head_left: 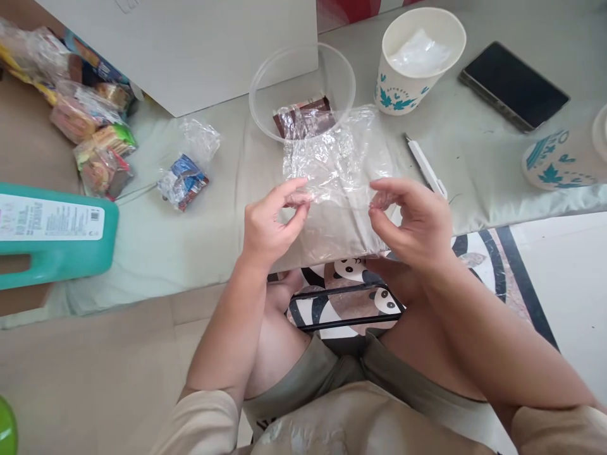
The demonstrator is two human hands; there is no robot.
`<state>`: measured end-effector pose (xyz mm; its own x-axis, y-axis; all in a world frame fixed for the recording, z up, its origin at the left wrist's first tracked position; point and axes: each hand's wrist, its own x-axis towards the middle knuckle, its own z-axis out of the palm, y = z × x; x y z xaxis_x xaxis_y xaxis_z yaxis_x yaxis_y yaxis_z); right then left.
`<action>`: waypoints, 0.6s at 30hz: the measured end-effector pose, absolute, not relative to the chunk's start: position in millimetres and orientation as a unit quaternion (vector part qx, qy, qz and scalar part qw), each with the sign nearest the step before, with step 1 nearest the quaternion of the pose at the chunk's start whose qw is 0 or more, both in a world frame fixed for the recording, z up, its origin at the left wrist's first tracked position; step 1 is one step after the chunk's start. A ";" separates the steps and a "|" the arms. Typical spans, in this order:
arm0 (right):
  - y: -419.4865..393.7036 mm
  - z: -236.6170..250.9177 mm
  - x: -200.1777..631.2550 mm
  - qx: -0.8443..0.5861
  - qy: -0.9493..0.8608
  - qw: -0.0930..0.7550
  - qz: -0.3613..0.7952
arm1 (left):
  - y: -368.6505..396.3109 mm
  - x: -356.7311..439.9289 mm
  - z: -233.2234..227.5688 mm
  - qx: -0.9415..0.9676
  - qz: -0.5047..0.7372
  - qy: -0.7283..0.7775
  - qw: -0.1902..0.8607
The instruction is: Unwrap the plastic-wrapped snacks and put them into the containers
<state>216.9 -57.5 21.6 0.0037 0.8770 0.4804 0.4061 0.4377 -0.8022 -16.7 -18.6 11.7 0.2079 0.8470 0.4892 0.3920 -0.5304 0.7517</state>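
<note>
Transparent, crinkled film makes up the plastic bag (337, 165) that you hold at the centre of the view, above the near edge of the desk (474, 164). The bag is glossy and creased, and you see the pale desk cover through it. Your left hand (269, 222) pinches the bag's lower left corner between thumb and curled fingers. Your right hand (413, 218) pinches the lower right corner the same way, with the other fingers loosely bent. Whether the bag holds anything cannot be told.

At 12 o'clock from the bag, just behind it, stands a clear plastic bowl (303, 69); inside lie brown wrapped pieces (303, 119) in shiny film. At 1 o'clock a paper cup (417, 60) with teal leaf print stands upright and holds crumpled clear plastic (420, 52). At 3 o'clock, near the frame edge, a second leaf-print cup (562, 161) lies on its side. A dark phone (515, 85) rests at 2 o'clock, and a white pen-like tool (425, 167) lies just beside your right hand. At 9 o'clock a small wrapped packet (186, 174) lies on the desk; farther off at 10 o'clock is a heap of bagged snacks (90, 120), and a teal jug (57, 234) lies at 8 o'clock.
</note>
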 end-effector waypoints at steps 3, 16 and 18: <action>-57.2 24.1 215.5 -0.498 -0.688 0.513 0.127 | -14.9 -17.2 11.8 0.767 0.475 0.404 0.150; -66.3 34.9 215.0 -0.483 -0.654 0.543 0.212 | -26.6 -11.3 31.5 0.744 0.499 0.331 0.296; -67.3 34.9 212.3 -0.500 -0.597 0.553 0.297 | -31.8 -7.3 33.6 0.697 0.486 0.366 0.379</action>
<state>212.3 -67.3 34.9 0.1103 0.9248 0.3641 0.2688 0.3249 -0.9067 -7.3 -31.8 33.6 0.2590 0.8789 0.4007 0.1413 -0.4449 0.8844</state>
